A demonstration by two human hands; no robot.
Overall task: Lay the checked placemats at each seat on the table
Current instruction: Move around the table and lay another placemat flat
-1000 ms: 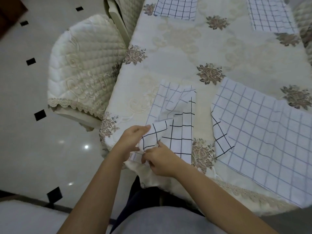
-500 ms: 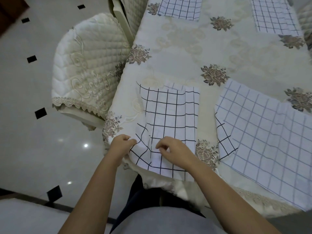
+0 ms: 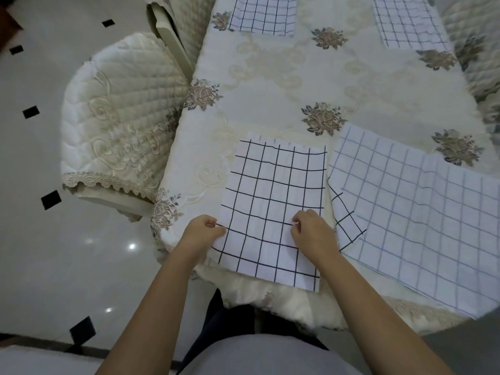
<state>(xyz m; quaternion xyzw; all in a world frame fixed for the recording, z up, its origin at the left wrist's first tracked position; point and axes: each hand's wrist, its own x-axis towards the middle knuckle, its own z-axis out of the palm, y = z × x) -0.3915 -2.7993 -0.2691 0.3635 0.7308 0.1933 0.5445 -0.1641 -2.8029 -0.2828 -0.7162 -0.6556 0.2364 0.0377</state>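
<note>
Near rim: the placemat (image 3: 273, 207) (white, dark grid) is laid flat on the table (image 3: 270, 85), with its near edge at the rim where the tablecloth (image 3: 284, 301) drops.

Its L edge is pinched by the left hand (image 3: 204, 232), fingers curled. The cloth just inside the R edge is pinched by the right hand (image 3: 311, 232), fingers likewise curled.

Just beside it to the R, a second placemat (image 3: 411, 217) (pale grid) is laid at an angle. One corner is turned, showing dark grid. Contact betw. the two cannot be told.

Bare tablecloth is seen L of the placemat and across the table centre.

Far end: a third placemat (image 3: 263, 14) and a fourth placemat (image 3: 408, 23) are laid well apart.

L side: a quilted chair (image 3: 116, 117) is set against the table edge, with open floor (image 3: 40, 253) beyond.
</note>
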